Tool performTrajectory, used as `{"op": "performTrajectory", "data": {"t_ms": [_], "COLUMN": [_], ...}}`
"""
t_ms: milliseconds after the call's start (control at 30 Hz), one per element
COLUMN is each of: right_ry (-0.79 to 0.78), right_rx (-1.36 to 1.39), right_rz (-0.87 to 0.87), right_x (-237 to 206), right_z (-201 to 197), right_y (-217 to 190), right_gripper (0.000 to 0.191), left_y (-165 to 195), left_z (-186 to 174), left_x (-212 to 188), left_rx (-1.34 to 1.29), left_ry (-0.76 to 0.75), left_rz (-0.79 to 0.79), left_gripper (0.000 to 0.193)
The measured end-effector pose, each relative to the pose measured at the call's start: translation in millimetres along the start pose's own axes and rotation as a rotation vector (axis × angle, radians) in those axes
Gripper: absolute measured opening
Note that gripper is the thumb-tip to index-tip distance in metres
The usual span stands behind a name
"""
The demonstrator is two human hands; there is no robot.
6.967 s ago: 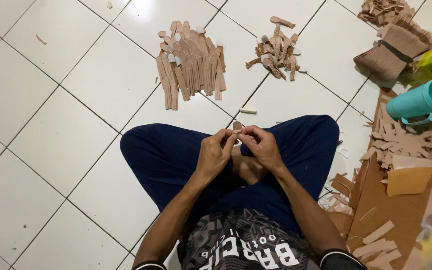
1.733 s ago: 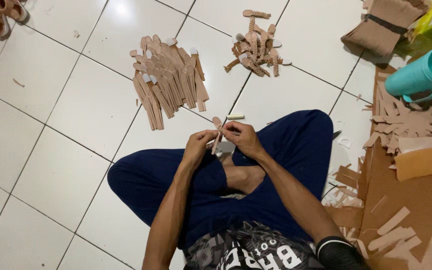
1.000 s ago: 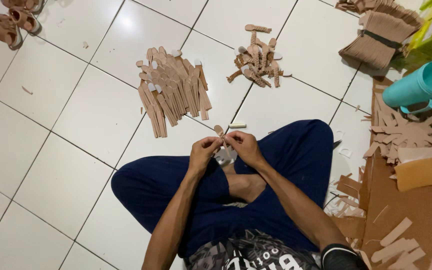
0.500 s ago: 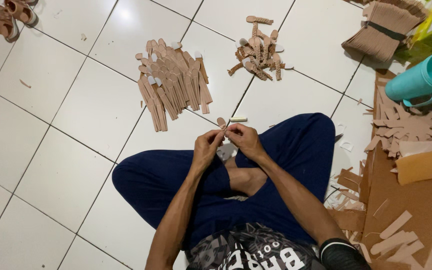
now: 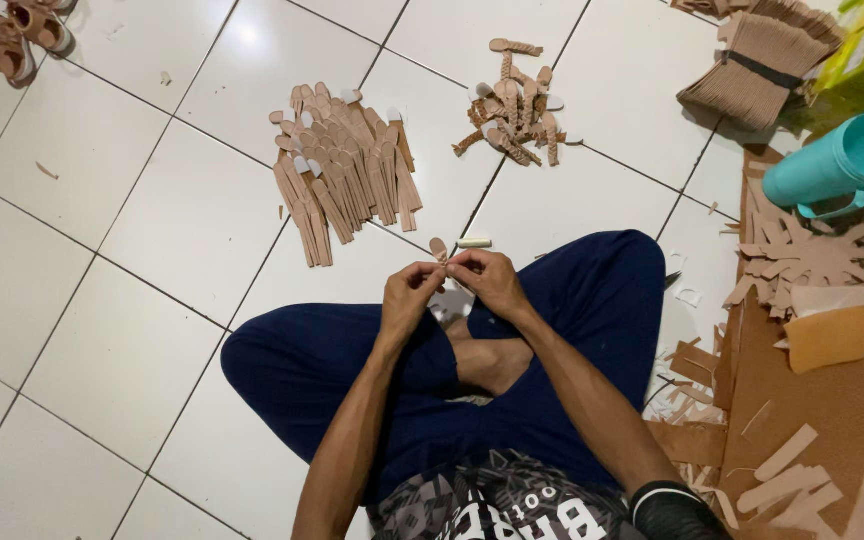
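Small tan strip piece (image 5: 439, 249) sits at frame centre, pinched between both hands just above the crossed knees, one rounded end poking up past the fingertips. Left hand (image 5: 408, 296) fingers narrow, closed on the piece from the left; right hand (image 5: 490, 281) fingers likewise closed on it from the right. Held close and high, probably so the small part can be worked with fingertip control.

Just beside the hands, a short pale stick (image 5: 473, 242) lies on the tile floor (image 5: 152, 230).

Further out, upper middle: neat pile of long tan strips (image 5: 342, 170), roughly parallel, looks sorted. Right of it, a looser heap of smaller shaped pieces (image 5: 514, 105), jumbled. Both within arm's reach in front of the legs.

Upper right: banded bundle of brown sheets (image 5: 757, 60), teal mug (image 5: 837, 165) on its side. Right edge: brown cardboard sheet (image 5: 802, 400) with offcuts scattered on it, likely the cutting zone.

Upper left corner: pair of sandals (image 5: 17, 35), well apart from the work.
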State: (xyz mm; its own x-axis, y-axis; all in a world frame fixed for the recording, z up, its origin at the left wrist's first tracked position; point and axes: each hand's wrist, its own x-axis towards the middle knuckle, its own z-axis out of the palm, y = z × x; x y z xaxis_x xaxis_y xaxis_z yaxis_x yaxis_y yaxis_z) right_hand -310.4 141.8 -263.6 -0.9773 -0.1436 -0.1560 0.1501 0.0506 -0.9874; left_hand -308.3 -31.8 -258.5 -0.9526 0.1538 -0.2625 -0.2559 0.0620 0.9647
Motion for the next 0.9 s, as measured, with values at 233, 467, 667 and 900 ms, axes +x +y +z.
{"op": "performTrajectory", "data": {"t_ms": [233,467,667,900], "right_ry": [0.002,0.046,0.050,-0.004], "right_rx": [-0.102,-0.129,-0.181,-0.082], "right_rz": [0.018,0.014,0.010,0.003], "right_x": [-1.3,-4.4,-7.4,-7.8], "right_z": [0.1,-2.4,-4.7,-5.9], "right_y": [-1.3,-4.5,-8.6,-8.3], "right_gripper": [0.020,0.021,0.020,0.022], "left_y": [0.0,5.1,6.7,4.3], "left_z": [3.4,13.0,13.7,10.8], "left_x": [0.3,-0.1,-5.3,-2.6], "left_rx": [0.013,0.016,0.035,-0.009], "left_ry": [0.051,0.082,0.081,0.037], "left_rz": [-0.049,-0.053,-0.048,-0.069], "left_gripper": [0.020,0.018,0.018,0.019]}}
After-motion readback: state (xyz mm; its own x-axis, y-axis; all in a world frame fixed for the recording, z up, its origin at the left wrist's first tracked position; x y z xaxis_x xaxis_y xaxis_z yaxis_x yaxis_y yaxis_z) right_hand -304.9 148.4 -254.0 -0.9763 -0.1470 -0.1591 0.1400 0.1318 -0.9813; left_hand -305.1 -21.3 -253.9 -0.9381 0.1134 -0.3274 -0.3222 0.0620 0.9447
